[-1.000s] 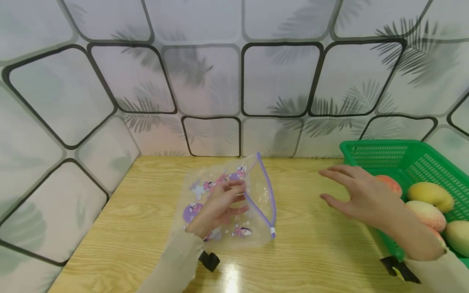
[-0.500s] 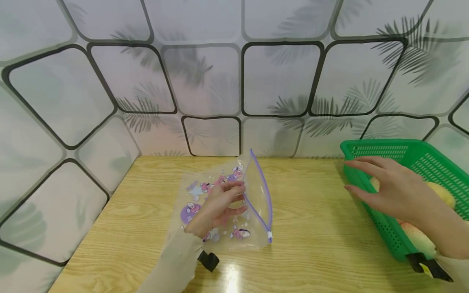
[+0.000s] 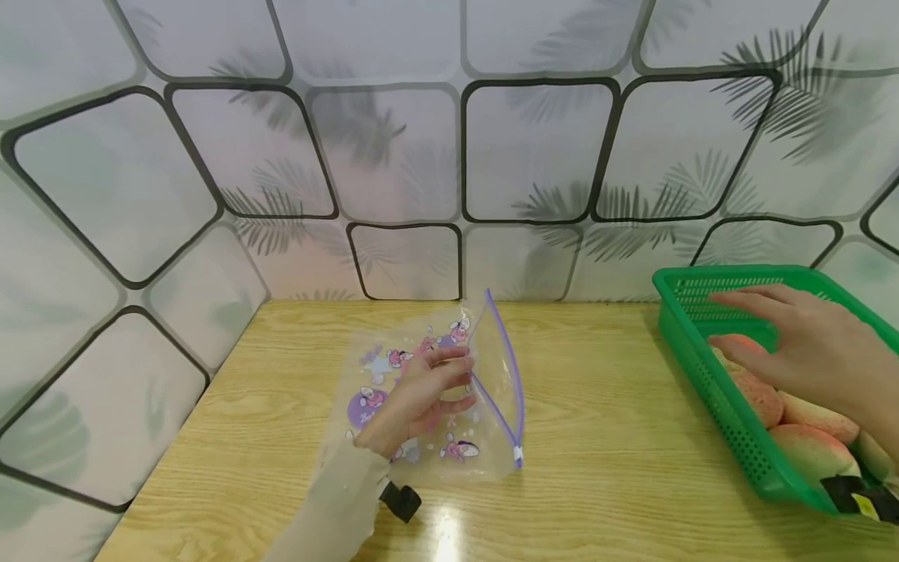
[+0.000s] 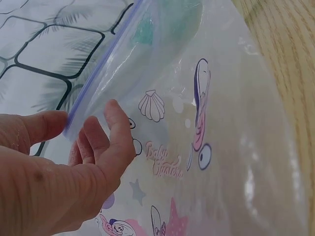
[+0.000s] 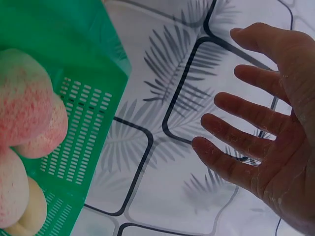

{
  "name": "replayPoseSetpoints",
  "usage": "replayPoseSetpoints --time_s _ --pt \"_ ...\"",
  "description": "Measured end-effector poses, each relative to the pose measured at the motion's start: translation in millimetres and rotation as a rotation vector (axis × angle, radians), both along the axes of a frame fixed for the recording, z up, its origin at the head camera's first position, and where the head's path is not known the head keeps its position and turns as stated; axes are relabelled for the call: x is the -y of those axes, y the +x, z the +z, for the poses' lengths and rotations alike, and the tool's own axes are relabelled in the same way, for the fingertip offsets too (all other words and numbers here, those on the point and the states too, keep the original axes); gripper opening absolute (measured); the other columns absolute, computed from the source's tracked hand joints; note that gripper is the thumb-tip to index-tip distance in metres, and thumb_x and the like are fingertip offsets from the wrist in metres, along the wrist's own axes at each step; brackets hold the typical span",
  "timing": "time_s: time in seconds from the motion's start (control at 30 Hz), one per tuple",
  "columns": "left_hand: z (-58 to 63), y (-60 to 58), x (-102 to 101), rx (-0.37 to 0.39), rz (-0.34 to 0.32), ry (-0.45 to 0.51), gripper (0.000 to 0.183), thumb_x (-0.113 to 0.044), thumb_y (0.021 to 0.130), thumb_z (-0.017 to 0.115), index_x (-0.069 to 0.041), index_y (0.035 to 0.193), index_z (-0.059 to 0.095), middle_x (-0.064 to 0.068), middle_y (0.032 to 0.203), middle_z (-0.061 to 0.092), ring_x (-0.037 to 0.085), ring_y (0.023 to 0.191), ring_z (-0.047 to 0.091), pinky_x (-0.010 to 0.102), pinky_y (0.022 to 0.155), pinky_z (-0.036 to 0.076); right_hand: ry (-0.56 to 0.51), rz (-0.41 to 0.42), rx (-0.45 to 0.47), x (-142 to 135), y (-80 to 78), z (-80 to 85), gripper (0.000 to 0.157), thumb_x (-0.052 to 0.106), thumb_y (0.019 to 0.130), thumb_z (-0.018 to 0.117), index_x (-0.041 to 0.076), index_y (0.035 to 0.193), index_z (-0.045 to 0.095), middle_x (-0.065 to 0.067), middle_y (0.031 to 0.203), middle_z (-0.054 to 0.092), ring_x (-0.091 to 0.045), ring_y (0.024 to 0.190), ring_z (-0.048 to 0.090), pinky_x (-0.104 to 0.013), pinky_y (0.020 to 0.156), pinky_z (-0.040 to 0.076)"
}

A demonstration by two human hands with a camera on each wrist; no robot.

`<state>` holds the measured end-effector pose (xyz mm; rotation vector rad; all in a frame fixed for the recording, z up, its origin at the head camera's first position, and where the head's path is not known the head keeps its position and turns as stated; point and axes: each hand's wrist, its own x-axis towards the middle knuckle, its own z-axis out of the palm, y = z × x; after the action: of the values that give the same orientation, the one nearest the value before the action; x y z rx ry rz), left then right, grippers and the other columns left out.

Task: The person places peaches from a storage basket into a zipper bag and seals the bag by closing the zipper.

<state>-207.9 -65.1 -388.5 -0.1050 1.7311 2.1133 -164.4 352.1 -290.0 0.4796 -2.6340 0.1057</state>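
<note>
A clear zip bag (image 3: 438, 460) with pink and purple cartoon prints stands slanted on the table, its purple-edged mouth gaping to the right. My left hand (image 3: 424, 390) pinches the bag's near zip edge; in the left wrist view the thumb (image 4: 47, 125) lies at that edge, the other fingers against the printed side. Over the green basket (image 3: 726, 425) hovers my right hand (image 3: 808, 343), fingers spread and holding nothing. Beneath it lie several peaches (image 3: 811, 453), partly hidden by the hand and wrist. The right wrist view shows more peaches (image 5: 22, 98) and a yellowish fruit (image 5: 34, 209).
A white zip slider (image 3: 517, 452) sits at the near end of the bag's mouth. The wooden table (image 3: 597, 468) ends against a patterned cloth wall (image 3: 534, 156) at the back and left. The basket's perforated side rises between bag and fruit.
My right hand has moved right, from beside the basket to above the fruit in it. The left hand stays in place, while the bag's mouth has shifted slightly left.
</note>
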Motion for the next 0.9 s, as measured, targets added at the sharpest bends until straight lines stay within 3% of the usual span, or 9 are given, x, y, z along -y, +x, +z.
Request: replayPoseSetpoints --time_s 0.23,0.47,0.63,0.8,0.9 --pt "0.9 -1.0 -1 -0.006 0.016 0.003 0.039 -0.015 0.1 0.066 -0.007 0.136 0.057 0.004 0.113 0.059 0.016 0.098 0.059 0.028 0.075 0.063 0.042 -0.033 0.045 -17 -5.9 -0.9 0.049 0.029 0.088 0.08 -0.003 0.123 0.068 -0.038 0.121 0.06 -0.046 0.078 0.064 -0.056 0.058 0.051" --pt "2.0 -1.2 -2 -0.005 0.027 0.017 0.038 -0.013 0.099 0.066 -0.006 0.135 0.057 0.002 0.107 0.06 0.014 0.093 0.06 0.026 0.072 0.063 0.142 -0.085 0.188 -38 -11.2 -11.4 0.048 0.015 0.081 0.082 -0.006 0.122 0.068 -0.041 0.12 0.06 -0.049 0.086 0.064 -0.055 0.062 0.053" --pt "2.4 -2.0 -2 -0.006 0.033 0.024 0.037 -0.012 0.099 0.067 -0.005 0.134 0.058 0.002 0.105 0.06 0.014 0.09 0.06 0.026 0.07 0.062 0.178 -0.121 0.294 -50 -10.6 -20.2 0.051 0.017 0.08 0.083 -0.008 0.122 0.067 -0.04 0.118 0.061 -0.048 0.088 0.064 -0.059 0.068 0.054" --pt "1.3 -3.3 -2 -0.007 0.031 0.028 0.036 -0.012 0.099 0.067 -0.005 0.133 0.058 0.002 0.104 0.06 0.014 0.089 0.059 0.026 0.07 0.062 0.212 -0.114 0.305 -61 -12.5 -28.7 0.051 0.02 0.077 0.087 -0.008 0.116 0.069 -0.035 0.108 0.065 -0.04 0.077 0.065 -0.058 0.066 0.054" --pt "0.4 -3.9 -1 -0.005 0.031 0.027 0.036 -0.011 0.099 0.067 -0.005 0.133 0.058 0.003 0.105 0.059 0.014 0.09 0.059 0.026 0.07 0.062 0.238 -0.097 0.305 -70 -15.5 -31.7 0.051 0.02 0.075 0.089 -0.009 0.113 0.07 -0.033 0.104 0.066 -0.045 0.081 0.065 -0.06 0.068 0.054"
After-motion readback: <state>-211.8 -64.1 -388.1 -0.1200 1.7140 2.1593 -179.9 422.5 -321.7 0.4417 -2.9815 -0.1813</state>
